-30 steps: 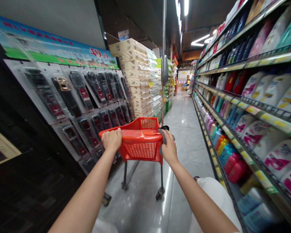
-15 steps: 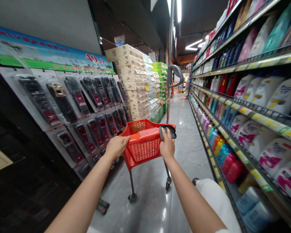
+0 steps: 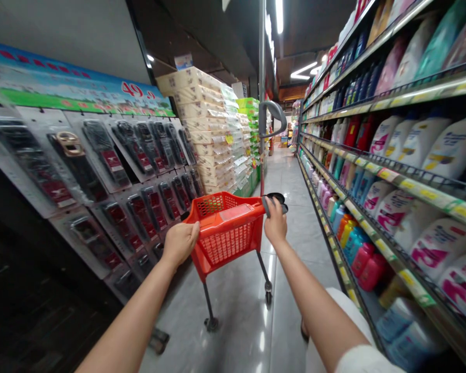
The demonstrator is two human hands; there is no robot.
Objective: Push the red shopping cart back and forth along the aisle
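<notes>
A small red plastic shopping cart [image 3: 228, 233] on thin dark legs with castors stands before me on the tiled floor. My left hand [image 3: 181, 242] is closed around the left end of its rear rim. At the right end my right hand [image 3: 275, 223] wraps around a dark grey grip, beside a black round piece [image 3: 276, 198]. Behind the cart's right side rises a tall metal pole [image 3: 262, 62] with a curved grey handle [image 3: 274, 119]; how the pole joins the cart is hidden. Only part of the basket's inside shows.
Packaged belts [image 3: 111, 155] hang on a display at left, past which stand stacked cream tissue packs [image 3: 205, 129]. Shelves of bottles [image 3: 423, 140] line the right side. The tiled aisle [image 3: 285, 176] runs forward between them.
The belt display and tissue stacks have shifted left and grown slightly nearer. Within the view, the cart's left end has moved left and my right hand a little right. Both hands keep their grip.
</notes>
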